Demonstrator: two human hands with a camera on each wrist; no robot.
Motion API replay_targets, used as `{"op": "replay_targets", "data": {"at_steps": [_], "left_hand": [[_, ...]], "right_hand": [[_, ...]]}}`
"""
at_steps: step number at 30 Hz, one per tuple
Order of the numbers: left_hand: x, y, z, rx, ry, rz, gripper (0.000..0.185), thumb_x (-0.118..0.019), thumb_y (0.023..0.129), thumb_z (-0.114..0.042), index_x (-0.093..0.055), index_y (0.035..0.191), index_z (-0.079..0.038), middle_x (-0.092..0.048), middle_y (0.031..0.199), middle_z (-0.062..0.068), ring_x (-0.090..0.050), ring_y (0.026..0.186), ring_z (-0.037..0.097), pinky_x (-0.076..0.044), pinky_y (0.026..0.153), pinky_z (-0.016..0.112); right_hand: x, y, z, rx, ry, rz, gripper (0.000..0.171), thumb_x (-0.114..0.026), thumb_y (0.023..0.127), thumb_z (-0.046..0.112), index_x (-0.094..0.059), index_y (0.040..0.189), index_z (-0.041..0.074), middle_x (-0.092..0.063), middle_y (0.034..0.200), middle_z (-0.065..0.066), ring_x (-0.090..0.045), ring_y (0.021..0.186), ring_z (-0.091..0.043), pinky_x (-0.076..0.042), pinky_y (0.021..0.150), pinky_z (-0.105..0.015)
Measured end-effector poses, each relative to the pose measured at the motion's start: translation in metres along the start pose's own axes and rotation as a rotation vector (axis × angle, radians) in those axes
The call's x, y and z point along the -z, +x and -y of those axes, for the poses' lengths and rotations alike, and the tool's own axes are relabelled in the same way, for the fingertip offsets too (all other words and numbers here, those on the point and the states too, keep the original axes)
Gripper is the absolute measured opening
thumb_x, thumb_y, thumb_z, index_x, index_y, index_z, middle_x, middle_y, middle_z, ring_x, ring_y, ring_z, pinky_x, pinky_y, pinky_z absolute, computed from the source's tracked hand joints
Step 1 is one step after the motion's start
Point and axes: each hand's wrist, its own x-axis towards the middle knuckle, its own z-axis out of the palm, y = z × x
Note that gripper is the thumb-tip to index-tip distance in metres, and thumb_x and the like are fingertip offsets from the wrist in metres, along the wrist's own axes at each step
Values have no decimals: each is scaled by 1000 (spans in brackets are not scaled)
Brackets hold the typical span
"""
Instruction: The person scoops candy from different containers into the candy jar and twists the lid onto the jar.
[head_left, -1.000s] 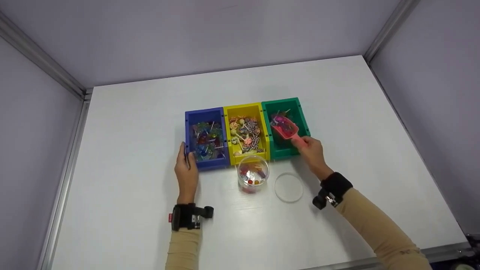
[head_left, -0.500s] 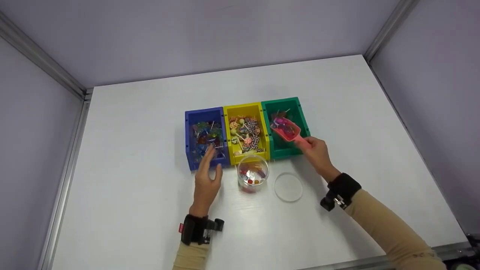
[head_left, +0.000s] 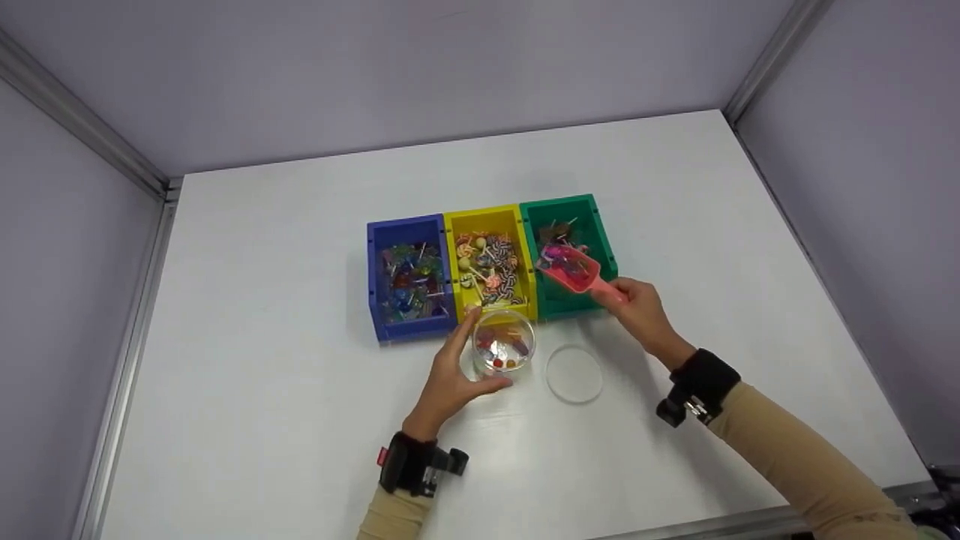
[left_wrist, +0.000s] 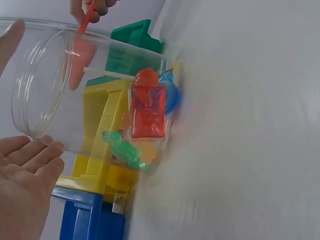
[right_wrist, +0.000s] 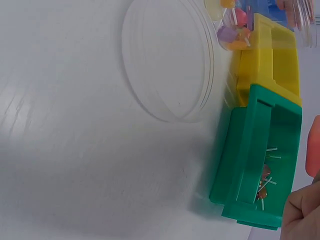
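— What has the person's left hand [head_left: 450,379] done in the last second?

— It has left the end of the blue bin [head_left: 409,277] and crossed to the clear jar [head_left: 504,346], where thumb and fingers now curve round the wall; in the left wrist view they look only loosely wrapped.

— And the right hand [head_left: 636,304]?

— It grips the handle of the pink scoop [head_left: 571,268], loaded with sweets, which has lifted and drawn back a little over the green bin [head_left: 570,255].

— Where is the jar?

— Upright on the table [head_left: 262,390], just in front of the yellow bin [head_left: 489,262], a few wrapped sweets inside, its round lid [head_left: 574,373] flat beside it. The jar looks braced, likely to receive the scoopful.
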Motion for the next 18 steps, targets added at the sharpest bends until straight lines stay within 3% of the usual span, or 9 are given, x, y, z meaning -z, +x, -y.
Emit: {"op": "replay_targets", "data": {"at_steps": [6, 18], "left_hand": [[-8, 4, 3, 36, -28, -19, 100, -87, 70, -21, -30, 152, -16, -35, 157, 10, -32, 146, 33, -28, 120, 56], [-17, 7, 3, 88, -30, -50, 96, -87, 69, -23, -35, 149, -11, -43, 151, 13, -39, 142, 32, -32, 120, 50]], "right_hand": [[9, -5, 6, 35, 57, 100, 27, -66, 92, 16, -62, 92, -11, -49, 60, 13, -43, 59, -4, -36, 51, -18], [19, -16, 15, 149, 23, 311, 20, -65, 91, 9, -63, 89, -11, -48, 61, 11, -39, 58, -3, -32, 49, -16]]}}
